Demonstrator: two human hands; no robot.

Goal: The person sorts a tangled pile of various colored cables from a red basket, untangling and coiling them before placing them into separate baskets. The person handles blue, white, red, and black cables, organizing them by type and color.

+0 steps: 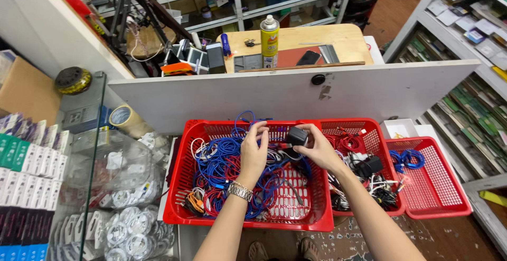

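My right hand (320, 148) grips a small black charger block (297, 136) above the large red basket (244, 220). My left hand (254, 152), with a metal watch on the wrist, pinches a cable end right beside the block, close to its left side. Below both hands the basket holds a tangle of blue, red, white and orange cables (222, 168).
A second red basket (369, 129) with red cables and black adapters stands to the right, then a third (441, 187) holding a blue cable coil. A white counter panel (296, 94) rises behind. Glass case with packaged goods at left; shelves at right.
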